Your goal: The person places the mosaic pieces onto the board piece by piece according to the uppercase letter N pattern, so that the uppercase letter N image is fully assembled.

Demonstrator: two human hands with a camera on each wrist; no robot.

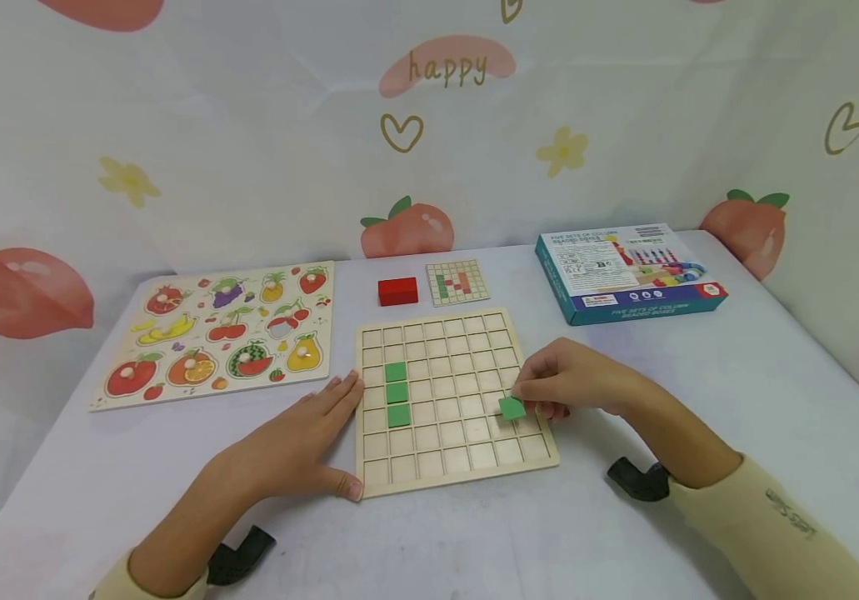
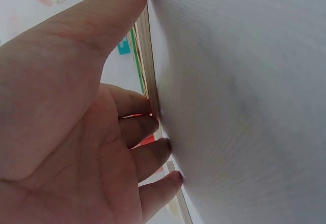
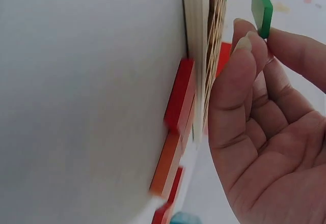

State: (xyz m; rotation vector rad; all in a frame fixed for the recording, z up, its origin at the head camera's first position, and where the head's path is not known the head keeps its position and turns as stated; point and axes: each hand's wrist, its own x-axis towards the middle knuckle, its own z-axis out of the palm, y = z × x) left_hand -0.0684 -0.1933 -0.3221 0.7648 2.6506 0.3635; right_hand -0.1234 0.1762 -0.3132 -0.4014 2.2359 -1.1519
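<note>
My right hand (image 1: 575,379) pinches a green square tile (image 1: 512,408) by its edge over the right side of a wooden grid board (image 1: 459,481). In the right wrist view, thumb and fingertips hold that tile (image 3: 262,9) raised and tilted. Three green tiles (image 1: 397,392) lie in a column in the second row of cells from the board's left side. Flat at the left edge of the board, my left hand (image 1: 290,446) has its fingers extended, with fingertips and thumb against the rim. The left wrist view shows its palm beside the board's side (image 2: 147,56).
Red and orange pieces (image 3: 181,94) lie beside the board near my right hand. Behind the board are a red block (image 1: 397,292) and a small pattern card (image 1: 457,282). A fruit puzzle board (image 1: 200,333) lies left, a toy box (image 1: 627,271) back right.
</note>
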